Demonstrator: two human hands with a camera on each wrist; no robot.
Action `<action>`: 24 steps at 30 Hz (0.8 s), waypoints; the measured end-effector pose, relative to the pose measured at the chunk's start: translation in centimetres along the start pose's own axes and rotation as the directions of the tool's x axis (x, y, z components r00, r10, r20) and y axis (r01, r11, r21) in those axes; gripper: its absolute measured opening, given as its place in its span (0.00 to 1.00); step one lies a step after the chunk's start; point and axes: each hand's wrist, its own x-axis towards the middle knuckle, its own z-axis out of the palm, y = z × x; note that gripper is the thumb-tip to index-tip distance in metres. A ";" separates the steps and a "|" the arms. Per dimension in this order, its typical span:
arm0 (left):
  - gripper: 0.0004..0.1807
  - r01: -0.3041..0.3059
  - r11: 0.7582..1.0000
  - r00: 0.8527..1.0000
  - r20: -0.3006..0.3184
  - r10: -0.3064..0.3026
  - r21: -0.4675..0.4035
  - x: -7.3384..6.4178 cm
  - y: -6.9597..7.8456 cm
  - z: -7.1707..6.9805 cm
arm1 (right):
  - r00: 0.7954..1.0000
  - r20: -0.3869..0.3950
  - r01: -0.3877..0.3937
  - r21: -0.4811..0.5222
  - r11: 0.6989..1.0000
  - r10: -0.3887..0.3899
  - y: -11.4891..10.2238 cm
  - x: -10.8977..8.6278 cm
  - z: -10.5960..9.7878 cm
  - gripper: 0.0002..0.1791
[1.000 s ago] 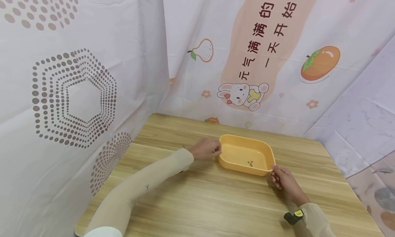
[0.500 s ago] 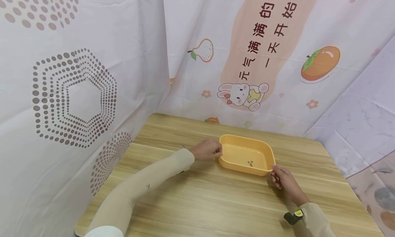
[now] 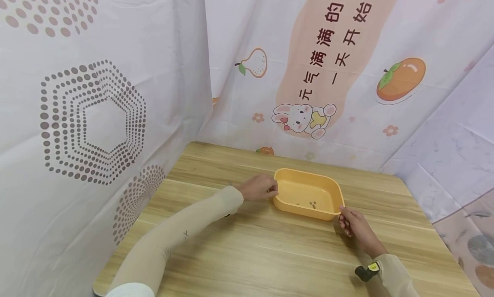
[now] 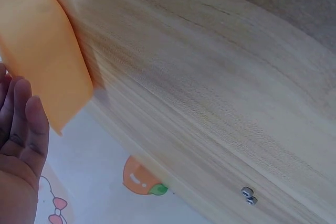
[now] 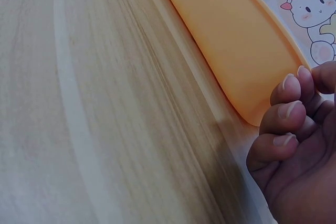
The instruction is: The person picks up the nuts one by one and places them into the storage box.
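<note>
On the table sits a yellow-orange plastic tray (image 3: 305, 189) with rounded corners. Several small metal pieces (image 3: 313, 204) lie on its floor, and one more small piece (image 3: 297, 204) sits a little left of them. My left hand (image 3: 257, 187) is at the tray's left end with its fingers bent over the rim; whether it pinches anything is hidden. In the left wrist view its lower fingers (image 4: 37, 124) are only loosely bent beside the tray. At the near right corner my right hand (image 3: 356, 228) pinches the rim between thumb and forefinger, its other fingers curled below.
Two small metal nuts (image 4: 249, 195) lie on the wooden table (image 3: 247, 254) behind my left wrist. Printed cloth curtains (image 3: 239, 116) hang at the table's back and sides. A dark wrist device (image 3: 366, 271) is strapped at the right sleeve.
One more small piece has appeared on the tray floor, left of the others. The left hand has shifted very slightly to the right; the right hand and the tray stay still.
</note>
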 end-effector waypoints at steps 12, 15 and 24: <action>0.05 -0.011 0.998 0.999 -0.037 0.009 -0.061 -0.3 -0.4 -0.2 | 1.000 -0.006 -0.010 -0.002 1.000 0.010 -0.1 0.2 0.0 0.27; 0.05 -0.022 0.997 0.998 -0.060 0.018 -0.072 -0.5 -0.9 -0.2 | 1.000 -0.008 -0.008 0.000 1.000 0.008 0.0 0.2 0.0 0.26; 0.05 -0.019 0.998 0.997 -0.070 0.014 -0.062 -1.6 -2.5 -0.2 | 1.000 -0.002 -0.009 0.006 1.000 0.010 -0.1 0.0 0.1 0.27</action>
